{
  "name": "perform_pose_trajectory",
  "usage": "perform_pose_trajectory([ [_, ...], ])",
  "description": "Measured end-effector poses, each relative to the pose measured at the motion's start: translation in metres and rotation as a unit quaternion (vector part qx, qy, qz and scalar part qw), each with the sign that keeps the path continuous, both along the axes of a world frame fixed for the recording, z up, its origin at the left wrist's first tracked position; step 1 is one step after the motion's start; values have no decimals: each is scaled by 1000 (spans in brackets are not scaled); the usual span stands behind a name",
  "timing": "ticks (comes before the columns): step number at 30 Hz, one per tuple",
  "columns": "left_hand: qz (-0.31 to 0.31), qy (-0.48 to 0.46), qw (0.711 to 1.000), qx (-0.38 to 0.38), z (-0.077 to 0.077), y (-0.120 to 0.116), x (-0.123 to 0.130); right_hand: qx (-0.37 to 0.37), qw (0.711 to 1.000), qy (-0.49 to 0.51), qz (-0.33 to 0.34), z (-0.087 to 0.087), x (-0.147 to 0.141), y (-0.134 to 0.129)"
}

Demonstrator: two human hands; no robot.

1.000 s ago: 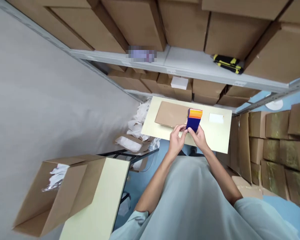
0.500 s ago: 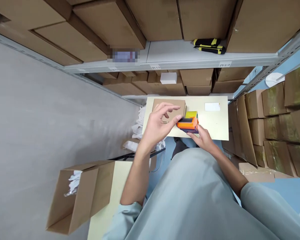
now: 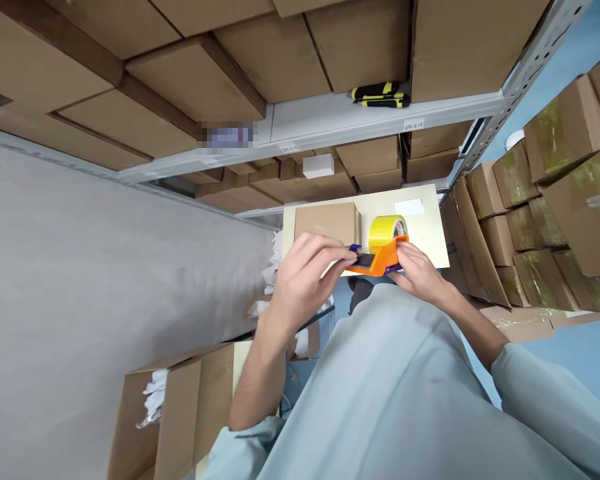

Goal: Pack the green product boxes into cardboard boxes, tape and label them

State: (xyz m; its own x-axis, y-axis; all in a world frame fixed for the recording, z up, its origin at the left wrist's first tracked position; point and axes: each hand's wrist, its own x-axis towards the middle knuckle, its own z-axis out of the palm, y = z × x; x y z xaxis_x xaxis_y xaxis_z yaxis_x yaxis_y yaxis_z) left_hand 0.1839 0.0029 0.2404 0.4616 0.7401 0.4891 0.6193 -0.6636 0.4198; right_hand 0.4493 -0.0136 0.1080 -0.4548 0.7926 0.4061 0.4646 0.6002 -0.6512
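An orange tape dispenser (image 3: 380, 261) with a roll of yellow tape (image 3: 383, 231) is held tilted above the table. My right hand (image 3: 422, 272) is closed around its right end, with the thumb on the orange side. At the left end, by the dark front part, the fingers and thumb of my left hand (image 3: 310, 275) are pinched together. Whether a tape end lies between those fingertips is hidden. Just behind my left hand, a closed cardboard box (image 3: 325, 222) lies flat on the pale table (image 3: 433, 230).
A white paper slip (image 3: 409, 207) lies at the table's back right. Boxes crowd the shelf (image 3: 300, 127) ahead, where black-and-yellow cutters (image 3: 381, 95) lie. More taped cartons (image 3: 555, 213) are stacked at right. An open carton (image 3: 180, 413) with white stuff stands lower left.
The dispenser has turned, so the yellow roll now shows more fully. My left fingers, spread before, have closed at its left end. The view has shifted and tilted.
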Motion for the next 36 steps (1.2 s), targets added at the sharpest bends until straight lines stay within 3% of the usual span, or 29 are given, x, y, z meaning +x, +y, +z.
perform_pose_trajectory([
  [6, 0, -30, 994, 110, 3, -27, 6, 51, 997, -50, -1, 23, 22, -12],
  [9, 54, -71, 991, 96, -17, -34, -3, 12, 996, -91, -5, 20, 42, -21],
  [11, 100, -106, 988, 60, -48, -37, -10, -23, 993, -120, 6, 10, 54, -25],
  [14, 170, -181, 968, -30, -119, -46, -13, -75, 981, -175, 34, -13, 62, -24],
  [18, 311, -271, 898, -153, -216, -63, -4, -167, 950, -252, 75, -55, 49, -10],
  [22, 401, -336, 823, -220, -287, -65, 1, -234, 912, -324, 90, -101, 23, 14],
  [30, 426, -428, 751, -267, -391, -16, 2, -258, 870, -418, 37, -182, -7, 54],
  [33, 442, -448, 732, -261, -419, 2, 8, -245, 865, -438, 10, -203, -15, 59],
  [36, 456, -473, 711, -249, -436, 14, 14, -237, 864, -444, -8, -217, -23, 59],
])
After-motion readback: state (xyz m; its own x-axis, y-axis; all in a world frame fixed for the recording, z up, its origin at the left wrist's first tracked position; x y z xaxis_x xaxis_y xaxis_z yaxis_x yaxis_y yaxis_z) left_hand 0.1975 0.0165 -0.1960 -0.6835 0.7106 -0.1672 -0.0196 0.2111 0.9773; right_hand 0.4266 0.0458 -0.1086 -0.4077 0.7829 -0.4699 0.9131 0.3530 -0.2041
